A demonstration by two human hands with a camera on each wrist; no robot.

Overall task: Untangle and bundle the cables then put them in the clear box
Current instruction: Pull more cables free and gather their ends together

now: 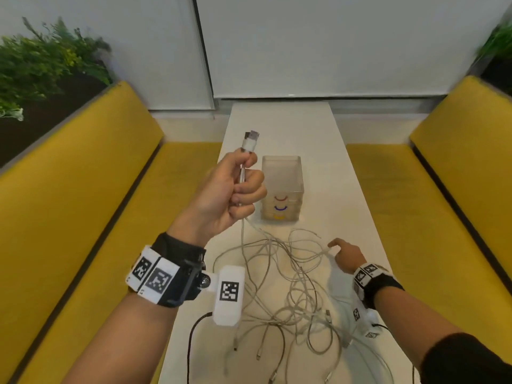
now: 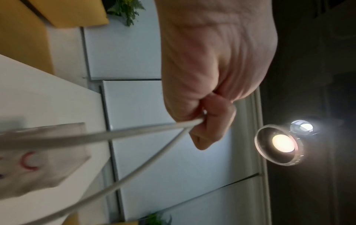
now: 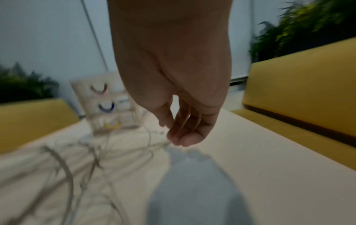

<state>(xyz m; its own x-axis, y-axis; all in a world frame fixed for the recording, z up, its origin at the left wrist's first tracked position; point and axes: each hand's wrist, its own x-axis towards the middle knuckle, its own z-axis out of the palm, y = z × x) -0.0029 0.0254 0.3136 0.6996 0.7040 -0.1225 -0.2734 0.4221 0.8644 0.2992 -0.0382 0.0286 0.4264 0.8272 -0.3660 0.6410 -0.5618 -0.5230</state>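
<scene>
My left hand (image 1: 238,187) is raised above the white table (image 1: 282,126) and grips a white cable (image 1: 242,176) near its USB plug (image 1: 250,139), which sticks up out of the fist. In the left wrist view two strands (image 2: 134,132) leave my curled fingers (image 2: 212,121). The cable hangs down into a tangle of several white cables (image 1: 288,281) spread on the table. The clear box (image 1: 282,187) stands upright just right of my left hand, behind the tangle. My right hand (image 1: 346,254) hovers low at the tangle's right edge, fingers loosely bent (image 3: 181,130), holding nothing.
Yellow bench seats (image 1: 91,189) (image 1: 448,173) flank the narrow table on both sides. Plants (image 1: 41,65) stand behind the left bench. A black cord (image 1: 194,336) runs from my left wrist camera across the table's near left edge. The box bears red, blue and yellow arc marks (image 3: 105,106).
</scene>
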